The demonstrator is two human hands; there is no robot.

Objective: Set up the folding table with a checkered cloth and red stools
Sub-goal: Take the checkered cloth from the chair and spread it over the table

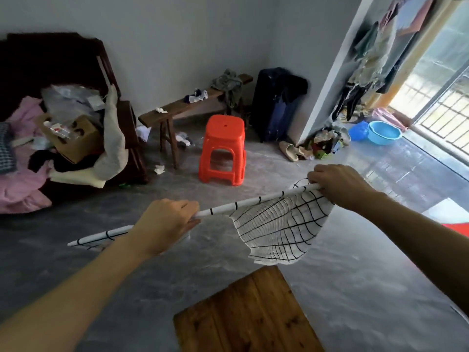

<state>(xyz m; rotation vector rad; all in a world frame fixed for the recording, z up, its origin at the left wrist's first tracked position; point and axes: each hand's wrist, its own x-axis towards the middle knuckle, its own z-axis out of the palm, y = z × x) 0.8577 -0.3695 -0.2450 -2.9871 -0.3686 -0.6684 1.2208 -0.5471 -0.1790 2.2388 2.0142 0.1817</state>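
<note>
The grey concrete floor (pixel 355 275) fills most of the view. Far left on it sits a dark wooden bed (pixel 58 59) heaped with pink bedding, a cardboard box and clothes. Along the far wall runs a long, narrow dark wooden bench (pixel 177 110) strewn with rags and socks, with a navy suitcase (pixel 276 105) to its right.

At the near bottom edge shows the brown wooden plank top of the folding desk (pixel 248 313); only a corner of it is in view, and it is still bare. Beyond it, in the middle of the floor, stands one red plastic stool (pixel 223 151), upright and well apart from the desk.

The white cloth with a black grid check (pixel 279 232) is held in the air above the floor, just beyond the desk's far corner. Its upper edge is pulled taut into a rolled line, and the rest hangs and billows below on the right.

The left hand (pixel 165 224) grips that edge towards its left end, fingers curled round it. The right hand (pixel 337 184) pinches and grips the right end.

The step in hand looks to be spreading the cloth. To do it well, keep both grips firm and the edge taut, bring the cloth back over the desk, let the hanging part open fully, then lower it squarely so the overhang is even.
</note>
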